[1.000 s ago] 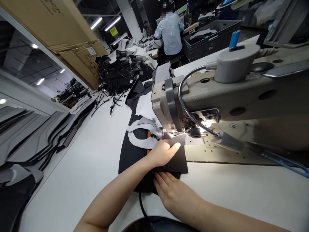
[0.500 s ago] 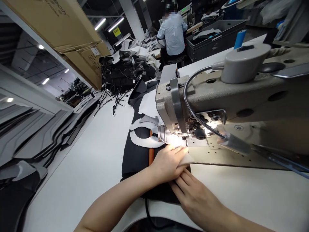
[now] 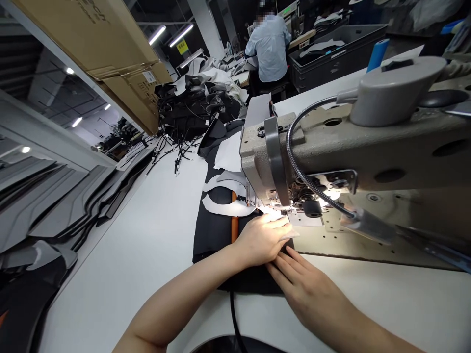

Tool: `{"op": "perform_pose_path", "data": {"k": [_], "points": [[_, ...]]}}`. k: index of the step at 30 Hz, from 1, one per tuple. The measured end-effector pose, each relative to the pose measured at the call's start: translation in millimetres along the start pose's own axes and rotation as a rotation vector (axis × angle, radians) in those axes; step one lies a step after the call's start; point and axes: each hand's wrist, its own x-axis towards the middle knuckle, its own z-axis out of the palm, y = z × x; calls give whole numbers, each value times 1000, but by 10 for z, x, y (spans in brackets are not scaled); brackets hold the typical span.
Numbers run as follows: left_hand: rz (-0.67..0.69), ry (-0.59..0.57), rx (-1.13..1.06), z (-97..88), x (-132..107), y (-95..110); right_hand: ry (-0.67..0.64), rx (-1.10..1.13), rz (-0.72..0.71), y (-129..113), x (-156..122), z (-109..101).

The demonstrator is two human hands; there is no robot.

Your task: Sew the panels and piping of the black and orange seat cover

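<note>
Black fabric panel (image 3: 217, 230) lies flat on the white bench (image 3: 147, 245), running under the sewing machine (image 3: 331, 147) head. Both hands are down on it: right hand (image 3: 305, 289) at five o'clock, fingers flat and spread, pressing, gripping nothing; left hand (image 3: 261, 240) curled over a pale folded edge (image 3: 289, 234) right beside the lit needle area. It looks soft, limp and light, so I'd hold it flat near the seam. One panel, one orange strip (image 3: 234, 228), two white cut pieces (image 3: 224, 208). At twelve o'clock, far off, one seated person (image 3: 270, 46).
</note>
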Motion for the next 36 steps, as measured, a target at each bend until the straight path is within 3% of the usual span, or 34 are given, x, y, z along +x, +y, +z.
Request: {"op": "perform_pose_path", "data": {"k": [5, 10, 16, 24, 28, 36], "points": [[-2, 51, 50, 93, -27, -4, -146, 173, -96, 7, -13, -95], [-58, 172, 104, 164, -144, 26, -317, 171, -131, -179, 72, -121], [109, 182, 193, 158, -259, -153, -359, 152, -94, -354, 203, 21], [141, 235, 126, 237, -262, -180, -365, 137, -85, -392, 187, 61], [82, 217, 57, 222, -264, -211, -358, 140, -79, -406, 168, 78], [106, 208, -55, 275, -154, -443, -411, 106, -35, -302, 304, 147]]}}
